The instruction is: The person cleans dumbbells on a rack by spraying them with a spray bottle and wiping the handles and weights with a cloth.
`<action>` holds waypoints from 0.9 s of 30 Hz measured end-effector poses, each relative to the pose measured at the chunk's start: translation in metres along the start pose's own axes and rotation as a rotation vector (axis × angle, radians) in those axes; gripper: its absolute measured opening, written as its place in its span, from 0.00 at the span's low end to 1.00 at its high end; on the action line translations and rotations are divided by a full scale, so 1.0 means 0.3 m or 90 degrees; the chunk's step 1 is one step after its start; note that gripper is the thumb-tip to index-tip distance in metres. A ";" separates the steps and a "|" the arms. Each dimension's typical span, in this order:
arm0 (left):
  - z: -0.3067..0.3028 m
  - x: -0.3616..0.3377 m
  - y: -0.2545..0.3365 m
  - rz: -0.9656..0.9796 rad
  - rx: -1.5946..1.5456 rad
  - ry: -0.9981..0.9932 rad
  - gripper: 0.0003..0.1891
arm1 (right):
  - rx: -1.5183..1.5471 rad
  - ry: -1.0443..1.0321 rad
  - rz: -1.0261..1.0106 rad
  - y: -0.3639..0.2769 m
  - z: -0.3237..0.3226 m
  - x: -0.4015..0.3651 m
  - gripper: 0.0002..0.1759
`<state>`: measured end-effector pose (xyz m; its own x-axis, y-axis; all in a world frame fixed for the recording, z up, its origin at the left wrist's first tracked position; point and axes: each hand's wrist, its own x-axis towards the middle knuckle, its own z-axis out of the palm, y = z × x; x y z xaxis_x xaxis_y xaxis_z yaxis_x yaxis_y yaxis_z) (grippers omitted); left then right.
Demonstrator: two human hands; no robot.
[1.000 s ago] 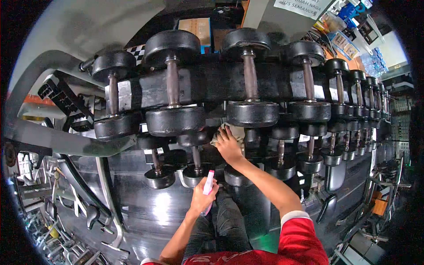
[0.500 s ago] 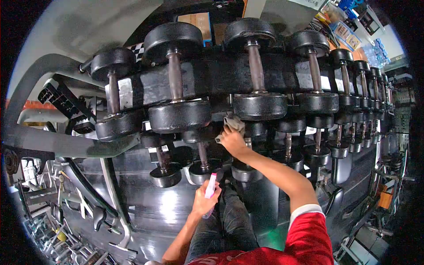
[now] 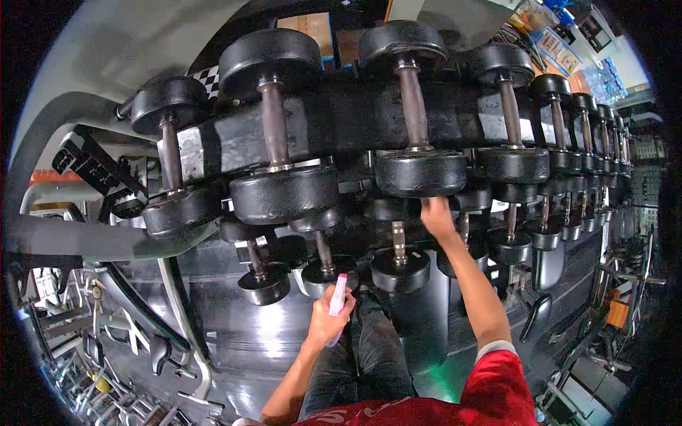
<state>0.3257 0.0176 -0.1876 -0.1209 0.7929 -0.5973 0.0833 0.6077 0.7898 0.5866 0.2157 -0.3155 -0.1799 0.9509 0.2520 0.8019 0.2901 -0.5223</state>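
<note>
In the lower middle, my left hand (image 3: 328, 319) is wrapped round a clear spray bottle with a pink top (image 3: 339, 302), held upright in front of the lower row of dumbbells. My right hand (image 3: 438, 215) reaches up against the underside of a large black dumbbell (image 3: 419, 174) on the upper tier. Its fingertips are hidden behind that dumbbell's near end, and so is the grey cloth seen in them half a second ago. Just left of my right wrist is a lower dumbbell (image 3: 400, 272) with a worn metal handle.
More black dumbbells (image 3: 284, 195) line both tiers of the rack. A thick grey machine frame (image 3: 106, 234) curves in at left. Behind the rack stand a cardboard box (image 3: 309, 32) and water bottles (image 3: 606, 84). A padded bench (image 3: 419, 319) is below.
My right hand has moved right, from the gap beside the large dumbbell to beneath its near end, and the cloth has gone out of sight. My left hand stays nearly still with the bottle.
</note>
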 end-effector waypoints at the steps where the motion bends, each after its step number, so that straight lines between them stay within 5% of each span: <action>1: 0.002 0.001 0.002 0.000 -0.002 -0.001 0.09 | -0.016 -0.018 0.054 0.157 0.083 0.027 0.13; 4: -0.001 -0.002 -0.011 -0.012 0.006 -0.005 0.09 | -0.073 -0.372 0.265 0.260 0.062 0.174 0.17; 10: 0.006 0.008 -0.032 -0.019 0.006 -0.016 0.09 | -0.224 -0.358 0.268 0.242 0.138 0.278 0.18; 19: 0.013 0.038 -0.011 -0.038 0.018 -0.010 0.09 | -0.145 -0.464 0.238 0.310 -0.102 0.242 0.18; 27: 0.032 0.027 -0.045 0.025 0.093 0.006 0.09 | -0.196 -0.353 0.212 0.138 0.190 0.259 0.18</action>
<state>0.3332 0.0163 -0.2042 -0.1242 0.8164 -0.5640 0.2308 0.5766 0.7837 0.5735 0.3078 -0.3640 -0.0946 0.9221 -0.3753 0.9744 0.0086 -0.2245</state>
